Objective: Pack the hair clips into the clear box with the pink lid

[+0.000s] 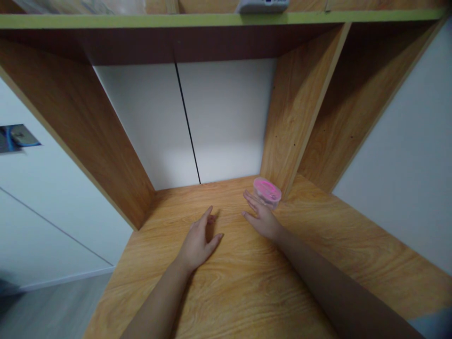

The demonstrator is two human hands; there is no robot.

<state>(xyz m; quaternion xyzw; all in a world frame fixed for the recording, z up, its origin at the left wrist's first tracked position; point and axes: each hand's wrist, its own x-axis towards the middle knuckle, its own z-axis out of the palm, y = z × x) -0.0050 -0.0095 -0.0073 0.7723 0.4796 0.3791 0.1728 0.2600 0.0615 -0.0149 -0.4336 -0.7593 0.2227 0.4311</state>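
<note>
A small clear plastic container with a pink lid sits on the wooden desktop, close against the foot of an upright panel. My right hand is just in front of it, fingers stretched out toward the back left; it holds nothing, and whether it touches the container I cannot tell. To the left, my left hand rests on or just over the wood, thumb and fingers apart with nothing between them. What lies inside the container is too blurred to make out.
Wooden uprights stand at the left and right of a white back panel. Overhead runs a shelf with a green edge, bearing a grey-white object. A white wall borders the desk's right side.
</note>
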